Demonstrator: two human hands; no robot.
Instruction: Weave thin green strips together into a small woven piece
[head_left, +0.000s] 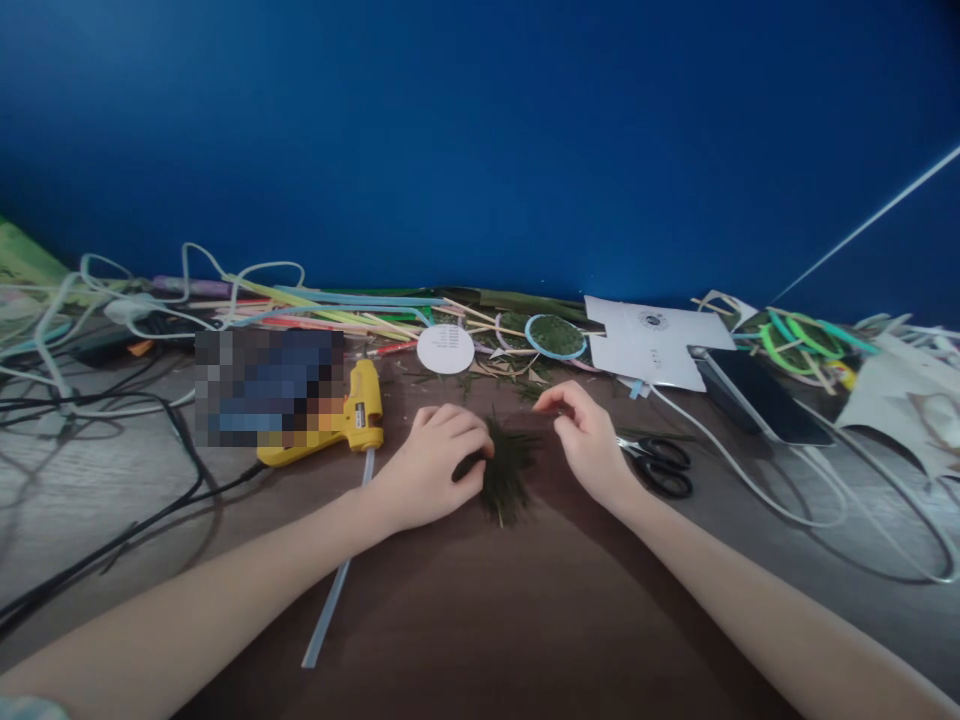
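Observation:
My left hand [433, 462] rests on the dark table with its fingers curled shut on a bundle of dark green needle-like leaves [504, 472]. The bundle lies between both hands. My right hand [589, 437] hovers just right of the bundle, thumb and fingers pinched together on something too small to make out, perhaps a single leaf. A yellow glue gun [352, 420] lies to the left of my left hand, with a glue stick [337, 590] trailing from it toward me. Black scissors [661, 465] lie just right of my right hand.
A white disc [445, 349] and a leaf-covered disc [556, 336] lie behind the hands, among straws and sticks [322, 310]. A white sheet [652, 345], a phone [761, 395] with a white cable [825, 520], black cables [112, 500] and a blue wall [480, 140] surround the work area.

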